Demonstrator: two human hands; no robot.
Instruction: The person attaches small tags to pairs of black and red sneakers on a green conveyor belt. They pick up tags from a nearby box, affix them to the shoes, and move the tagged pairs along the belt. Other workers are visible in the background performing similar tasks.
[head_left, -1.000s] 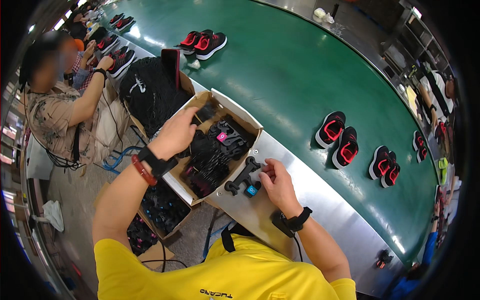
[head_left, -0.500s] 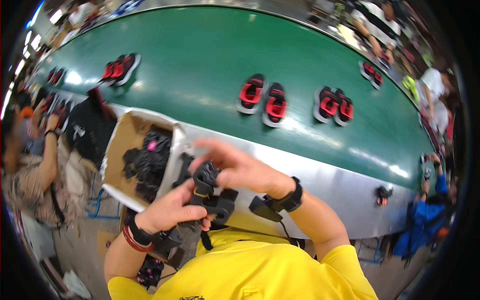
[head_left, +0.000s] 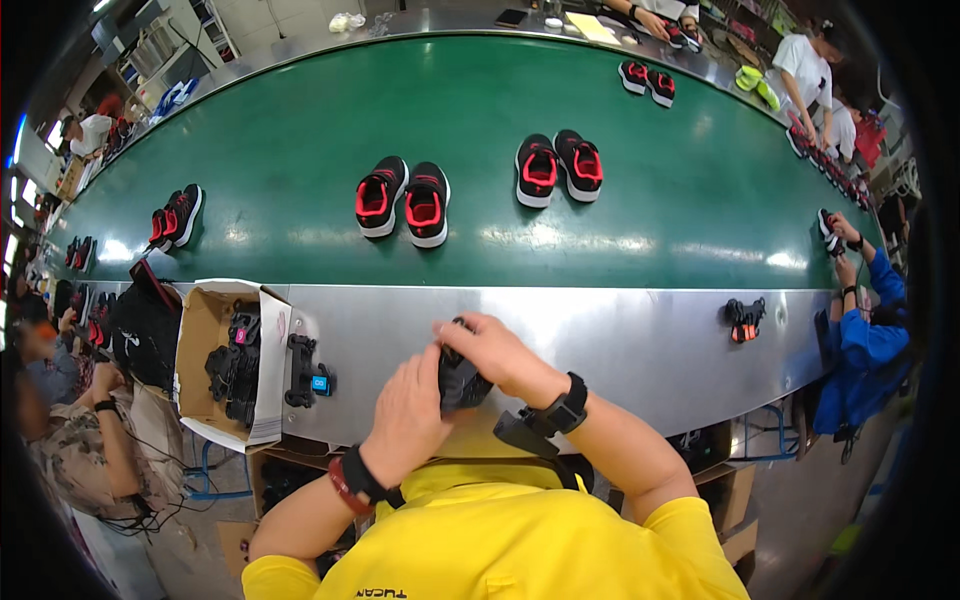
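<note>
Both my hands hold a small black part (head_left: 458, 380) close to my chest, above the steel ledge (head_left: 620, 340). My left hand (head_left: 408, 420) cups it from below and the left. My right hand (head_left: 492, 352) grips it from above and the right. A black strap piece (head_left: 528, 436) hangs under my right wrist. To my left stands an open cardboard box (head_left: 205, 340) with several black parts in it. Next to the box, a black part with a blue tag (head_left: 305, 372) lies on the ledge.
A green conveyor belt (head_left: 300, 140) carries several pairs of black and red shoes (head_left: 404, 198). A person in blue (head_left: 860, 350) works at the right end, another person (head_left: 80, 450) sits at my left. A small black and red part (head_left: 743, 318) lies on the ledge at right.
The camera has turned right, so the box now lies at the left. My hands have drawn the black part in from the ledge toward my chest and closed around it.
</note>
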